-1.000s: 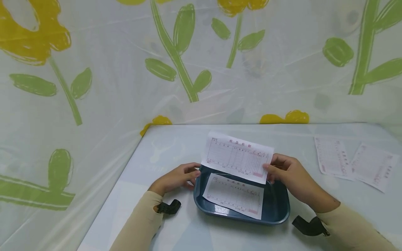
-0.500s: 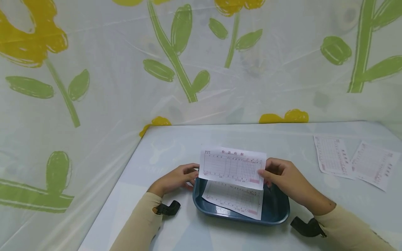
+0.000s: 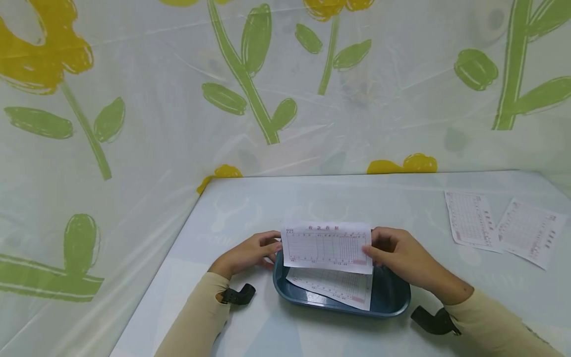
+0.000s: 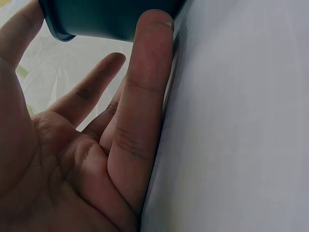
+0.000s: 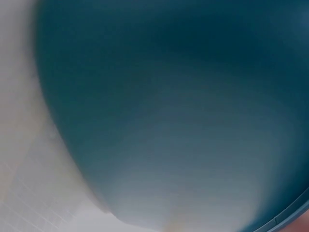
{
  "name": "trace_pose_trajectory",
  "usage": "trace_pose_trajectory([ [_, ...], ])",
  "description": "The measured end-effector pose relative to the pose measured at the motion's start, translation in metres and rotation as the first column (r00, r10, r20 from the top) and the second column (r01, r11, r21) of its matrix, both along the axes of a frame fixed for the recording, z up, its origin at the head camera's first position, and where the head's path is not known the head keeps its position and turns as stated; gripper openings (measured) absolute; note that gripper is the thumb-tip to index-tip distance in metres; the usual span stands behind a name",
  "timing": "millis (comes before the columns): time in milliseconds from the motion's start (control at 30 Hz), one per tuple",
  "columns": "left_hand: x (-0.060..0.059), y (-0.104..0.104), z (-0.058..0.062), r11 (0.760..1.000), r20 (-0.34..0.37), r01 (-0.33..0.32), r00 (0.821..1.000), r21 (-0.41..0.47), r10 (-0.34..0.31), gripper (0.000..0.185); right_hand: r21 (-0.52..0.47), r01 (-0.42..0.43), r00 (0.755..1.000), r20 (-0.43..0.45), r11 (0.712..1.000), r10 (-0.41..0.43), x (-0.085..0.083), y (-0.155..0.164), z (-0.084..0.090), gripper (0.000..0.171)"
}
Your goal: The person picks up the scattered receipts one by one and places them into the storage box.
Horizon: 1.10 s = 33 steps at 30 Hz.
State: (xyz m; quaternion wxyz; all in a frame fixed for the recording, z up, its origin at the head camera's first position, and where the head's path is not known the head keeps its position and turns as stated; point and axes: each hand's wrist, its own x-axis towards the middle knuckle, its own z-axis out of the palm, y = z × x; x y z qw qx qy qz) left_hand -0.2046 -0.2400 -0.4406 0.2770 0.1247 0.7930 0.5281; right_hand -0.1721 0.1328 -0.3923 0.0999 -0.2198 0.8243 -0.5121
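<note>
My right hand [image 3: 403, 255] pinches the right edge of a printed receipt slip [image 3: 327, 248] between thumb and fingers. The slip is raised over the back part of a dark blue tray [image 3: 390, 292], its printed face toward me. Beneath it a second receipt slip [image 3: 332, 287] lies in the tray, its upper part hidden. At the tray's left end my left hand [image 3: 247, 253] holds the rim. The left wrist view shows thumb and one finger of that hand [image 4: 72, 164] against the tray [image 4: 96, 19]. The tray [image 5: 145, 72] fills the right wrist view, blurred.
Two more receipt slips, a left one [image 3: 473, 220] and a right one [image 3: 533, 232], lie on the pale table [image 3: 250, 322] at the right. Behind the table hangs a flower-printed curtain [image 3: 401, 99]. Black straps with dark mounts are on both wrists.
My right hand has lowered the held slip and brought it a little left, levelling it; it now covers more of the slip in the tray. The left hand stays at the rim.
</note>
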Motion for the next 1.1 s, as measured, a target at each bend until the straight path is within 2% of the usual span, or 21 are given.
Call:
trace_pose_trajectory([
  [300,0.0005,-0.0008,-0.0001,1.000,-0.005,0.016,1.000,0.009,-0.016,0.063,0.043,-0.049,0.998,-0.027,0.998,0.050,0.0017,-0.0015,0.0008,0.009],
  [667,0.0011,-0.0007,-0.0007,1.000,0.004,-0.014,1.000,-0.013,0.014,0.070,0.105,-0.075,0.992,-0.091,0.992,0.085,0.0024,-0.0043,-0.0008,0.008],
  [867,0.0013,-0.0005,0.0011,1.000,-0.005,-0.017,1.000,-0.026,0.017,0.069,0.155,-0.111,0.980,-0.144,0.982,0.134,0.0011,-0.0035,-0.0026,0.020],
  [1100,0.0004,0.0007,0.0017,1.000,0.004,-0.016,1.000,-0.017,0.016,0.065,0.168,-0.094,0.982,-0.144,0.981,0.119,0.0026,-0.0050,-0.0008,0.025],
])
